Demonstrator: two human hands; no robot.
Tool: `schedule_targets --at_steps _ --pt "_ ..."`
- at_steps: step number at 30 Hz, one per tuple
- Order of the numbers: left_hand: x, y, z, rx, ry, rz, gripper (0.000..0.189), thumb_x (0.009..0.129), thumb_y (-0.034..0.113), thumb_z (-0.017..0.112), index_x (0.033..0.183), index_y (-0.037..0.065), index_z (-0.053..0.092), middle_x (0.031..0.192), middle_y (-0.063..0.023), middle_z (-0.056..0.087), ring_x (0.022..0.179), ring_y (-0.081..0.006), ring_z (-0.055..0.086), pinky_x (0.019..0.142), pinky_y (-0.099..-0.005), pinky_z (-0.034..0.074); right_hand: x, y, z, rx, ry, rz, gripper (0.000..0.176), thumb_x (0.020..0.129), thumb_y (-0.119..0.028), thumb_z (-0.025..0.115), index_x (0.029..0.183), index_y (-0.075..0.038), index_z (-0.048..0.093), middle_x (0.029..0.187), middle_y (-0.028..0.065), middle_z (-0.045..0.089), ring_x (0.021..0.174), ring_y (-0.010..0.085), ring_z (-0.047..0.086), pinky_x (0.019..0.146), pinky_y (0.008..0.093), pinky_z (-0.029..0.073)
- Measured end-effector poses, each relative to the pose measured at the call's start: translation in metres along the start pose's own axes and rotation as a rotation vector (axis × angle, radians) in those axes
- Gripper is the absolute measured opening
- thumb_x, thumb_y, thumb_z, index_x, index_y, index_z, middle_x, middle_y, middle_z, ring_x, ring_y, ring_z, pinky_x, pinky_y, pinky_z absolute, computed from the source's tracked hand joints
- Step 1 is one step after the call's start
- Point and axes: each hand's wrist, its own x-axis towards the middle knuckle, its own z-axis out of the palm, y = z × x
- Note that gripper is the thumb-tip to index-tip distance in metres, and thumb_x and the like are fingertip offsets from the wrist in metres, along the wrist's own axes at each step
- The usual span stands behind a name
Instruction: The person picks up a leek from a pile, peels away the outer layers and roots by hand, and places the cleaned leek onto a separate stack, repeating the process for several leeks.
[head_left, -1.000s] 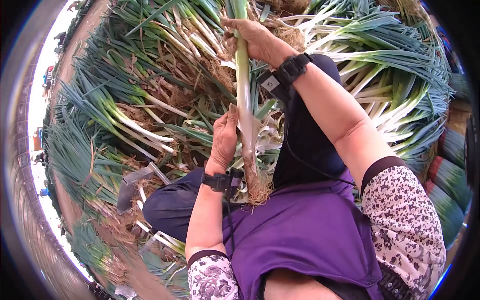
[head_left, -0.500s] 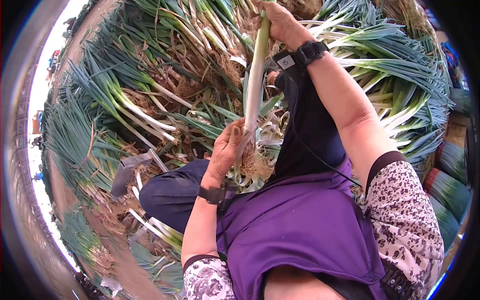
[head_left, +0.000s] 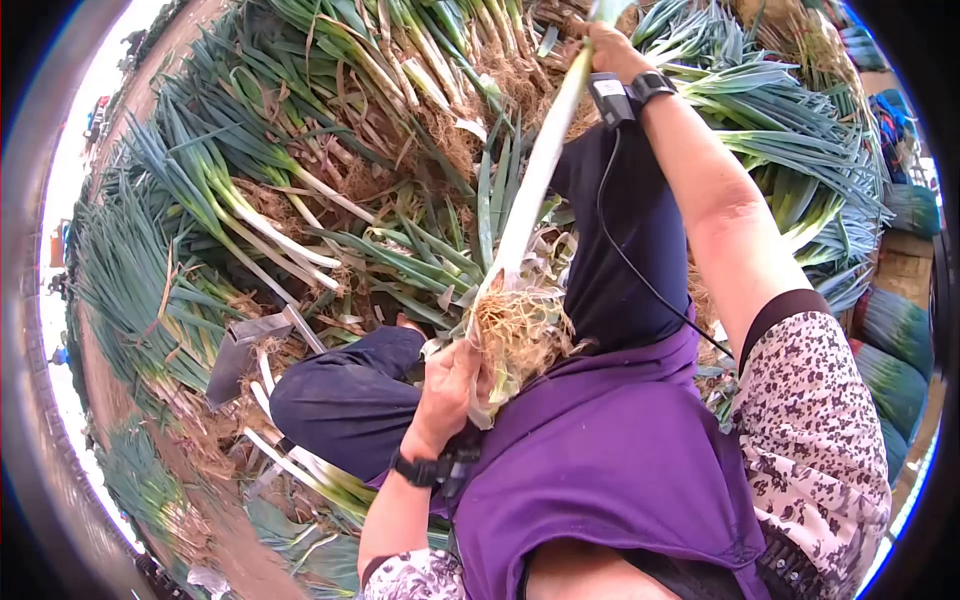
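Observation:
A leek (head_left: 535, 170) stretches slantwise in front of me, its white shaft leading down to a bushy tangle of roots (head_left: 515, 330). Near the top, my right hand (head_left: 612, 52) is closed around its green upper part. Just below and left of the roots, my left hand (head_left: 450, 390) grips a pale outer leaf (head_left: 482, 400) that hangs by the root end. The left fingertips are partly hidden behind that leaf. Peeled leaf scraps (head_left: 550, 250) lie behind the roots.
Untrimmed leeks (head_left: 250, 110) with soil and roots lie heaped at left and top. Pale-shafted leeks (head_left: 770, 110) are stacked at right. A metal angled piece (head_left: 245, 350) stands beside my bent knee (head_left: 340, 395). A black cable (head_left: 625, 250) hangs from the right wrist device.
My left hand has moved down from the lower shaft, drawing the outer leaf past the roots. My right hand has shifted right and slightly down, tilting the leek further.

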Motion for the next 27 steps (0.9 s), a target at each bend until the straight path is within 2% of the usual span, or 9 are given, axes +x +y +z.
schedule_targets --at_steps 6,10,11,14,17,19,20,24,27 --pt "-0.057 0.01 0.002 0.452 0.077 0.197 0.033 0.097 0.023 0.047 0.074 0.001 0.056 0.057 0.0008 0.051 0.052 -0.0073 0.048 0.049 -0.0239 0.038 0.071 0.003 -0.052 0.184 0.027 0.002 0.027 0.087 -0.023 0.064 0.092 -0.005 0.045 0.066 0.0079 0.047 0.055 0.0236 0.047 0.05 0.037 0.044" --pt "-0.074 0.01 -0.012 0.584 0.319 0.014 0.031 0.094 0.022 0.055 0.074 -0.001 0.06 0.057 -0.0015 0.051 0.053 -0.0064 0.047 0.049 -0.0239 0.037 0.058 -0.011 -0.038 0.132 -0.016 -0.044 0.029 0.087 -0.019 0.064 0.096 -0.007 0.039 0.075 0.0101 0.043 0.059 0.0221 0.047 0.05 0.0347 0.045" --pt "-0.06 0.007 -0.021 0.828 0.356 0.153 0.028 0.088 0.025 0.062 0.085 -0.003 0.063 0.054 -0.0048 0.052 0.049 -0.0158 0.05 0.052 -0.029 0.043 0.049 -0.007 -0.028 0.109 0.053 -0.099 0.026 0.087 -0.018 0.063 0.096 -0.007 0.042 0.076 0.0103 0.045 0.057 0.0218 0.046 0.051 0.0349 0.046" --pt "-0.017 0.038 -0.026 1.349 0.586 0.483 0.094 0.07 0.054 0.071 0.135 -0.004 0.037 0.119 -0.0244 0.053 0.11 -0.0374 0.049 0.087 -0.0429 0.042 0.034 0.001 -0.007 0.233 0.083 -0.186 0.024 0.088 -0.025 0.065 0.1 -0.008 0.054 0.075 0.0079 0.051 0.056 0.0208 0.049 0.052 0.0359 0.047" --pt "0.032 0.061 -0.007 1.256 0.526 0.732 0.1 0.063 0.045 0.08 0.137 -0.002 0.034 0.131 -0.0189 0.047 0.118 -0.0344 0.043 0.101 -0.0426 0.034 0.033 0.028 -0.035 -1.39 0.092 -1.119 0.032 0.071 -0.017 0.072 0.1 -0.007 0.061 0.073 0.0171 0.06 0.066 0.029 0.06 0.056 0.0411 0.05" --pt "0.065 0.051 -0.004 0.933 0.333 0.546 0.047 0.081 0.018 0.072 0.12 0.0 0.052 0.098 -0.0119 0.062 0.089 -0.022 0.058 0.078 -0.033 0.047 0.006 0.035 -0.014 -0.843 0.084 -0.831 0.023 0.079 -0.021 0.064 0.095 -0.006 0.058 0.072 0.0116 0.056 0.061 0.0241 0.054 0.051 0.0382 0.045" --pt "0.079 0.042 -0.007 1.011 0.346 0.688 0.02 0.088 0.012 0.062 0.103 -0.001 0.058 0.078 -0.0076 0.058 0.07 -0.017 0.053 0.063 -0.0312 0.045 -0.018 0.03 0.013 0.006 0.089 -0.477 0.02 0.083 -0.023 0.06 0.092 -0.005 0.056 0.072 0.0088 0.054 0.059 0.0216 0.051 0.048 0.0367 0.042" --pt "0.081 0.03 -0.038 0.825 0.17 0.266 0.03 0.095 0.03 0.05 0.098 0.002 0.06 0.073 -0.006 0.053 0.068 -0.0136 0.049 0.058 -0.0272 0.039 -0.064 -0.005 0.043 0.272 0.284 -0.288 0.023 0.083 -0.013 0.062 0.104 -0.005 0.056 0.069 0.0058 0.052 0.051 0.0164 0.046 0.042 0.0339 0.035" --pt "0.091 -0.004 -0.076 0.64 0.109 0.419 0.043 0.09 0.036 0.057 0.12 0.006 0.057 0.085 -0.0121 0.06 0.075 -0.0117 0.053 0.064 -0.0236 0.042 -0.047 -0.013 0.027 0.327 0.146 -0.27 0.045 0.083 -0.019 0.066 0.124 -0.009 0.05 0.083 0.0085 0.058 0.067 0.0148 0.05 0.059 0.0349 0.043"
